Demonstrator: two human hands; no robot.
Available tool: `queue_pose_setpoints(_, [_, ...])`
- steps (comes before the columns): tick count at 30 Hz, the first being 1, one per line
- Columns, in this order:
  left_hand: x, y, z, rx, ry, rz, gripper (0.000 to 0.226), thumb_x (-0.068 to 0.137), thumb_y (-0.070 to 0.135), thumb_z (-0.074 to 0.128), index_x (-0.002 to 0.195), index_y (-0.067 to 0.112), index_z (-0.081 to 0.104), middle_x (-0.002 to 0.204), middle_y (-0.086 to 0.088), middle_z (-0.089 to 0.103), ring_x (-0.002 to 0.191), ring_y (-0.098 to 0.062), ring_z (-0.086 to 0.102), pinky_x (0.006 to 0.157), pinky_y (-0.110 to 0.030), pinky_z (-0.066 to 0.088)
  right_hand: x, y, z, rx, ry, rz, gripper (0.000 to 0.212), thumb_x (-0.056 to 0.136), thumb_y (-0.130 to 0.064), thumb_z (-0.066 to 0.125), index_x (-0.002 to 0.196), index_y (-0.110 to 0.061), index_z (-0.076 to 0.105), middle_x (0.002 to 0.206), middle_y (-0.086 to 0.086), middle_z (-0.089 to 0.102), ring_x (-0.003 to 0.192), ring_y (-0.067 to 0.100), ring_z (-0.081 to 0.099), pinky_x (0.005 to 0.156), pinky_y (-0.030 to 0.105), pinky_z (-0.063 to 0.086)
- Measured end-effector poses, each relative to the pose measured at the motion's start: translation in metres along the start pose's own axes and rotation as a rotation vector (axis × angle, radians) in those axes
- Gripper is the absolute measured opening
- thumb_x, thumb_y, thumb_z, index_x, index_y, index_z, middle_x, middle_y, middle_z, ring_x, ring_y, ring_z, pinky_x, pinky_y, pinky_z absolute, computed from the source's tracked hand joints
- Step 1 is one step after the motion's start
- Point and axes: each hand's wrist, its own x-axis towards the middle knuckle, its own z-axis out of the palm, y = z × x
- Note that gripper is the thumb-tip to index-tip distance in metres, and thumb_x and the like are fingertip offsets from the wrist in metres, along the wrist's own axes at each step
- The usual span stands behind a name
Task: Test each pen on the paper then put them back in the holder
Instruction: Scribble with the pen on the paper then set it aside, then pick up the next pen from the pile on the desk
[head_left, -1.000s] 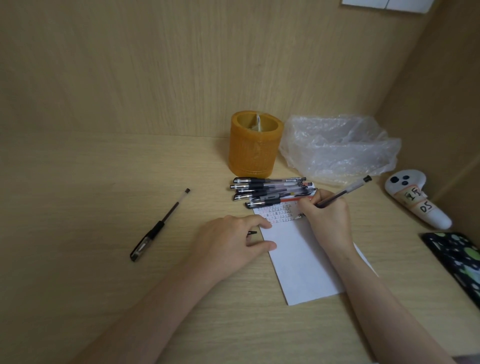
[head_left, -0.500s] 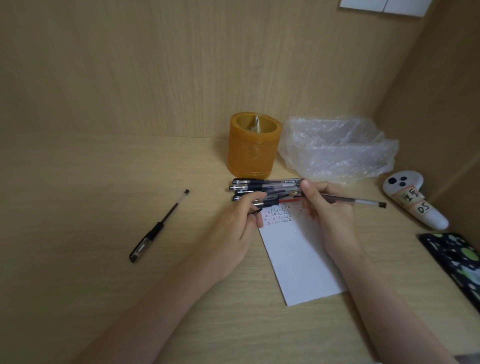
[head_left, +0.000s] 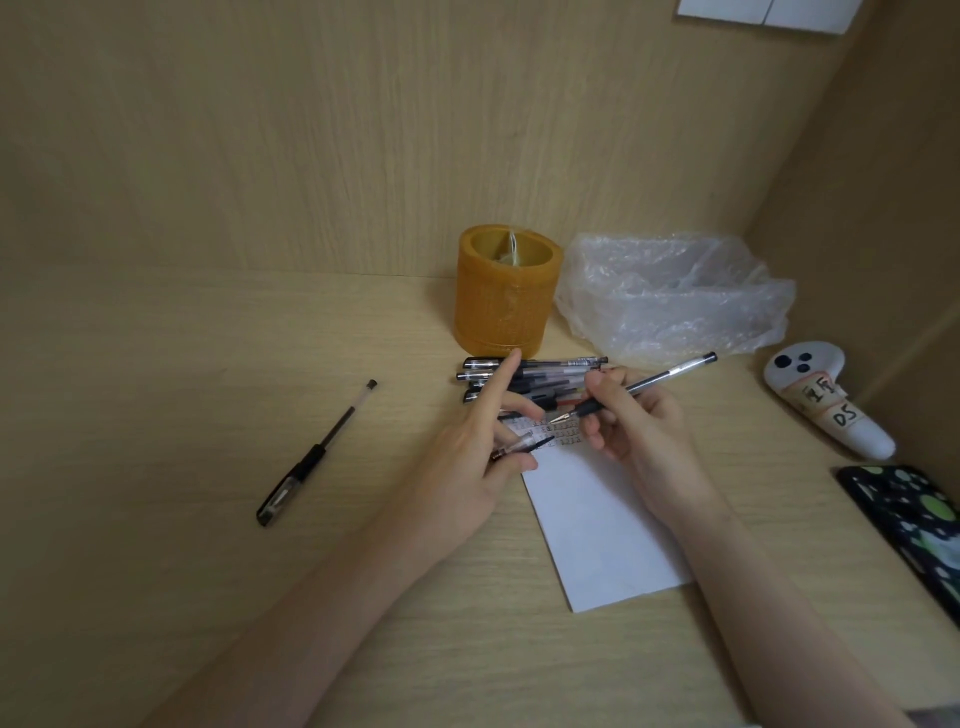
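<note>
Pale wooden worktop (head_left: 156, 389) with wooden walls behind and at the right carries everything. Toward its left edge lies alone a black gel pen with clear barrel (head_left: 317, 453), capped, well apart from the rest. Near the middle, the left hand (head_left: 467, 457) pinches a small clear pen cap (head_left: 522, 446) with thumb and curled fingers, forefinger stretched up. Behind it a row of black capped pens (head_left: 540, 375) lies just before the round amber-yellow pen holder (head_left: 501, 291) at the back edge. The right hand (head_left: 634, 421) grips an uncapped pen with clear barrel (head_left: 670, 373), its tip pointing left at the cap, over the white paper sheet (head_left: 597, 525) whose top shows small scribbles.

I judge the step is recapping: bring cap and tip on one line, push until it seats, keep the wet tip off the fingers, then drop the pen upright in the holder, which looks to hold no pens yet.

Right of the holder sit a crumpled clear plastic bag (head_left: 675, 296), a white controller (head_left: 826, 400) and a dark spotted case (head_left: 914, 525)
</note>
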Motion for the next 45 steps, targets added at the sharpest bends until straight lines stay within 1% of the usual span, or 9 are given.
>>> queue_pose_setpoints(5, [0.0,0.001,0.0,-0.014,0.006,0.007,0.089,0.085,0.007,0.063,0.142,0.044,0.007,0.115,0.026,0.05,0.089,-0.005,0.059,0.094,-0.031,0.045,-0.001,0.004,-0.001,-0.048,-0.087,0.025,0.023,0.09,-0.021,0.057,0.072,-0.007,0.053,0.047,0.002,0.051,0.041,0.008,0.041,0.04,0.016,0.029])
queue_pose_setpoints(10, [-0.001,0.002,0.0,0.009,0.016,0.009,0.087,0.083,0.011,0.066,0.132,0.058,0.012,0.12,0.025,0.047,0.09,-0.003,0.06,0.092,-0.025,0.045,-0.004,0.006,0.001,-0.016,-0.259,0.068,0.012,0.081,-0.02,0.065,0.077,-0.013,0.056,0.053,0.002,0.051,0.045,0.009,0.044,0.041,0.015,0.03])
queue_pose_setpoints(14, [0.0,0.0,-0.007,0.049,0.178,-0.042,0.032,0.077,0.017,0.073,0.105,0.029,0.062,0.097,0.012,0.06,0.074,-0.001,0.063,0.075,-0.021,0.051,-0.001,0.006,-0.002,-0.045,-0.201,0.007,0.015,0.074,-0.013,0.075,0.072,-0.013,0.061,0.05,-0.01,0.051,0.046,0.002,0.04,0.044,0.012,0.031])
queue_pose_setpoints(17, [-0.003,0.001,-0.007,-0.004,0.142,-0.128,0.001,0.081,0.026,0.068,0.081,0.025,0.067,0.065,0.003,0.067,0.054,-0.006,0.062,0.06,-0.021,0.05,0.0,0.005,-0.004,-0.009,-0.2,-0.008,0.014,0.069,-0.017,0.082,0.07,-0.016,0.068,0.052,-0.006,0.053,0.047,0.003,0.042,0.044,0.012,0.032])
queue_pose_setpoints(22, [-0.005,0.006,-0.004,0.025,0.177,-0.124,0.002,0.083,0.03,0.065,0.082,0.03,0.066,0.061,0.006,0.066,0.048,-0.003,0.056,0.055,-0.019,0.049,-0.002,0.003,-0.002,0.158,-0.2,0.0,0.019,0.078,-0.029,0.063,0.079,-0.012,0.072,0.067,0.013,0.058,0.052,0.012,0.051,0.042,0.017,0.031])
queue_pose_setpoints(29, [-0.006,0.007,-0.007,0.118,0.221,-0.075,0.02,0.086,0.032,0.061,0.083,0.015,0.07,0.055,0.004,0.06,0.054,-0.009,0.056,0.056,-0.02,0.045,0.0,0.004,-0.005,-0.058,-0.069,-0.025,0.016,0.079,-0.025,0.07,0.066,-0.017,0.064,0.048,-0.003,0.05,0.044,0.007,0.04,0.041,0.015,0.029])
queue_pose_setpoints(39, [-0.002,0.004,-0.007,0.24,0.236,-0.065,0.021,0.087,0.037,0.058,0.08,0.019,0.066,0.052,0.009,0.054,0.05,-0.004,0.05,0.053,-0.022,0.041,0.001,0.008,0.001,0.035,-0.124,0.01,0.016,0.077,-0.024,0.065,0.062,-0.021,0.066,0.048,-0.002,0.05,0.044,0.006,0.041,0.043,0.015,0.028])
queue_pose_setpoints(43, [0.001,0.006,-0.01,0.332,0.261,-0.085,0.021,0.087,0.043,0.055,0.086,0.024,0.065,0.059,0.008,0.059,0.053,-0.006,0.052,0.055,-0.028,0.045,0.005,0.007,-0.001,0.236,-0.038,0.011,0.035,0.079,-0.033,0.061,0.099,-0.004,0.06,0.057,0.001,0.055,0.046,0.01,0.041,0.042,0.016,0.032])
queue_pose_setpoints(45, [-0.001,0.006,-0.014,0.345,0.257,-0.103,0.022,0.087,0.045,0.054,0.089,0.026,0.065,0.062,0.008,0.061,0.056,-0.005,0.054,0.056,-0.029,0.046,0.009,0.006,-0.008,0.305,0.034,-0.024,0.03,0.084,-0.031,0.055,0.098,-0.004,0.058,0.059,0.003,0.057,0.046,0.011,0.04,0.042,0.016,0.033])
